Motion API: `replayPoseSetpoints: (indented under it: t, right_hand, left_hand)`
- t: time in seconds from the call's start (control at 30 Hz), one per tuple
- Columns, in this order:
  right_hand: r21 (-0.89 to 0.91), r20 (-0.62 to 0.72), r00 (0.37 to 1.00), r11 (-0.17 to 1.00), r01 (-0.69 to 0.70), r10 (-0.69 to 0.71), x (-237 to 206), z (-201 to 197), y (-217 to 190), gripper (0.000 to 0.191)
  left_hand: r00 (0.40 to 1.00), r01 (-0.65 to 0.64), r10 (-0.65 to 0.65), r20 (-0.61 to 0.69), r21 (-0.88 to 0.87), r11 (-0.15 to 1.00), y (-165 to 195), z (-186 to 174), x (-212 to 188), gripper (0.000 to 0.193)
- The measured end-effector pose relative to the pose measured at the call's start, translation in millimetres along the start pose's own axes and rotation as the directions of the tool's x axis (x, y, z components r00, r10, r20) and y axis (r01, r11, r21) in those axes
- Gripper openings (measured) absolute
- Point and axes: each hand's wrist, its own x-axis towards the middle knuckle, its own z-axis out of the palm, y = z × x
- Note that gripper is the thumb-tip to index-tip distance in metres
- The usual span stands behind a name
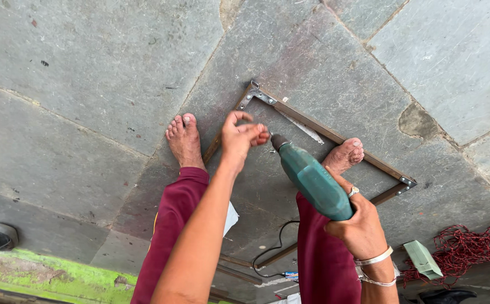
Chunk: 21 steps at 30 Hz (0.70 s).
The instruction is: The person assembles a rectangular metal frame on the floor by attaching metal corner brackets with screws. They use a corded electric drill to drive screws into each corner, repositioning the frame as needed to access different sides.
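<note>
Lying on stone slabs (104, 62), a brown rectangular frame (335, 134) surrounds both bare feet. At five o'clock the right hand (360, 228) is clamped around a green drill (312, 180); its tip meets the left hand's (242, 138) pinched fingers (whatever they hold is too small to tell). Red rope (464, 250) lies at four o'clock.

One green drill (314, 181), one wooden frame (335, 137), two metal corner brackets (259, 94), one red rope (463, 250).

Stone floor (98, 73) (grey slabs) bears wooden frame (335, 135).
</note>
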Motion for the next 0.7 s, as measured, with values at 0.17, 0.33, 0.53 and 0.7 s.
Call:
replayPoseSetpoints:
  t: [0.17, 0.33, 0.53, 0.7]
  right_hand:
    - [0.166, -0.010, 1.000, 0.986, -0.003, 0.004, 2, 4, 1, 0.095]
    - [0.226, -0.011, 1.000, 0.974, 0.005, -0.002, 5, 8, -2, 0.096]
    - [0.264, 0.024, 0.998, 0.962, -0.066, 0.062, 6, 12, -1, 0.093]
    - [0.259, 0.008, 0.995, 0.961, -0.095, 0.097, 8, 11, -5, 0.099]
  left_hand:
    - [0.973, 0.093, -0.064, 0.222, -0.123, 0.988, 39, -17, 6, 0.018]
    - [0.930, 0.165, -0.094, 0.356, -0.176, 0.970, 59, -23, 5, 0.019]
    - [0.905, 0.198, -0.127, 0.406, -0.137, 0.971, 61, -31, 6, 0.017]
    - [0.897, 0.228, -0.171, 0.407, -0.097, 0.969, 70, -31, 10, 0.018]
